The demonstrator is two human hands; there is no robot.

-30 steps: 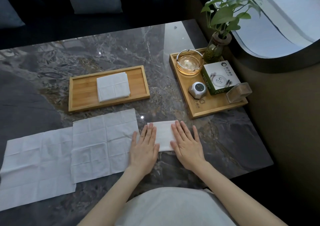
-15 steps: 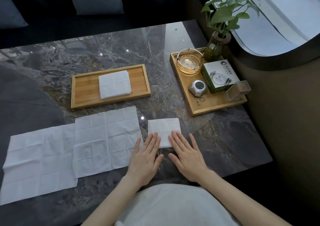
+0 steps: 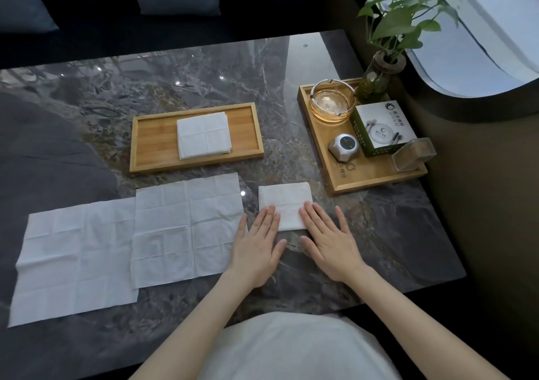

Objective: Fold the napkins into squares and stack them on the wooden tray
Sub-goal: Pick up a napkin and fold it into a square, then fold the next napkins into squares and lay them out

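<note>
A small folded white napkin square [image 3: 284, 203] lies on the marble table in front of me. My left hand [image 3: 258, 245] rests flat, fingertips on the square's near left corner. My right hand [image 3: 328, 239] also lies flat, fingertips on its near right edge. Both hands have fingers spread and hold nothing. Further back, the wooden tray [image 3: 151, 140] carries a stack of folded napkins [image 3: 204, 134]. Two unfolded napkins lie to the left: one [image 3: 186, 228] beside my left hand, the other [image 3: 75, 260] at the far left, slightly under the first.
A second wooden tray [image 3: 376, 175] at the right holds a glass ashtray [image 3: 332, 101], a green-and-white box [image 3: 382, 126], a small grey device [image 3: 344, 147], a clear holder [image 3: 412, 153] and a plant vase [image 3: 376, 77]. The table's right edge is close.
Both hands have slid back toward me off the folded square; one second ago they covered its lower half, now only the fingertips touch its near edge.
</note>
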